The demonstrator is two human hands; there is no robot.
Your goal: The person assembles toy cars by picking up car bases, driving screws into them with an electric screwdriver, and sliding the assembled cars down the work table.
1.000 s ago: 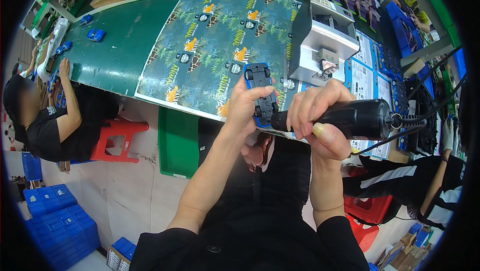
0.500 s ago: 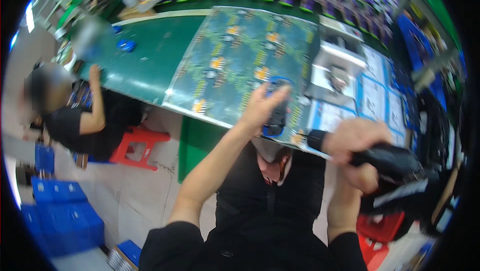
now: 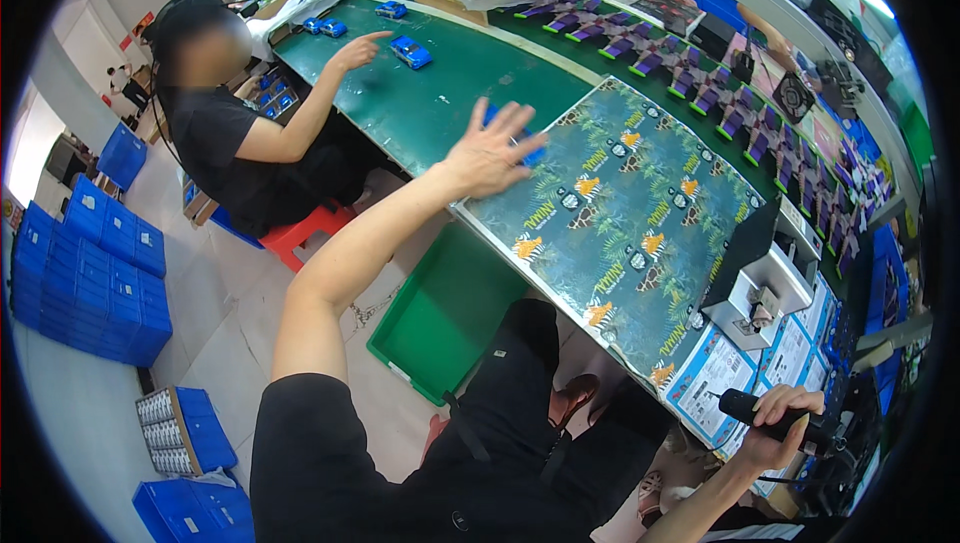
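Observation:
My left hand (image 3: pixel 488 157) reaches far out to the left with its fingers spread. It lies over a blue toy car (image 3: pixel 534 155) at the left edge of the jungle-patterned mat (image 3: pixel 590 253); most of the car is hidden under the palm and fingers. My right hand (image 3: pixel 785 419) is wrapped round a black electric screwdriver (image 3: pixel 738 405) near the front right, above the edge of the printed sheets. The screwdriver's thin bit points left, apart from anything.
A person (image 3: pixel 210 83) sits at the left, one finger extended toward a blue toy car (image 3: pixel 410 52) on the green tabletop (image 3: pixel 440 88). A white fixture (image 3: pixel 755 308) stands at the right. Purple-and-green parts (image 3: pixel 690 73) line the back. A green bin (image 3: pixel 440 313) is below the table.
My left hand has carried the car leftward from the mat's front edge, and its fingers have spread. My right hand keeps the screwdriver. The view has turned left; the seated person's arm now reaches out.

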